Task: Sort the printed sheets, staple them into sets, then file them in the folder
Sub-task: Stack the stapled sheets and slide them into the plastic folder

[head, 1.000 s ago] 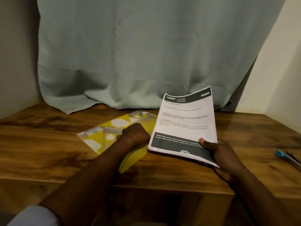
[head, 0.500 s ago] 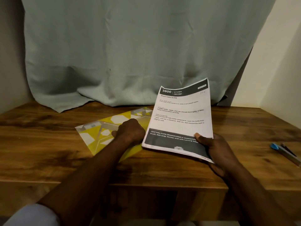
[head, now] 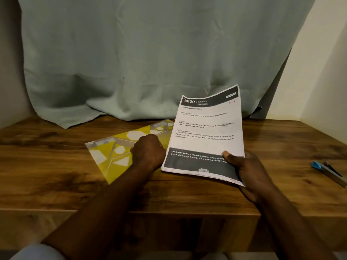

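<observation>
The sheets (head: 206, 132) are a thin white stack, held a little to the 1 o'clock side of the table's middle. The stack is tilted: its near edge is low over the wood and its far edge rises and curls in front of the curtain (head: 131, 62). The top page has a dark header band reading "3800 KITCHEN", with the title "Wash baby bottle" under it. Below come three short blocks of small print, then a broad dark band with bold white text. A handwritten mark sits in the far right corner and a bit of red print in the near right one. Page edges show as fine layers along the near side.

The right hand (head: 242, 166) grips the stack at its near right corner, at 5 o'clock of the page, with the thumb on top across the dark band and the fingers underneath.

The folder (head: 116, 152) lies flat on the table (head: 56, 166) at 9 o'clock of the sheets, turned askew. It is glossy yellow with white and grey polygons. Its right part is covered by the stack.

The left hand (head: 148, 152) rests on the folder by the sheets' left edge, knuckles up and fingers curled under. I cannot tell whether it grips anything.

The stapler (head: 328, 171), grey with a blue tip, lies well apart at 3 o'clock near the table's right edge.
</observation>
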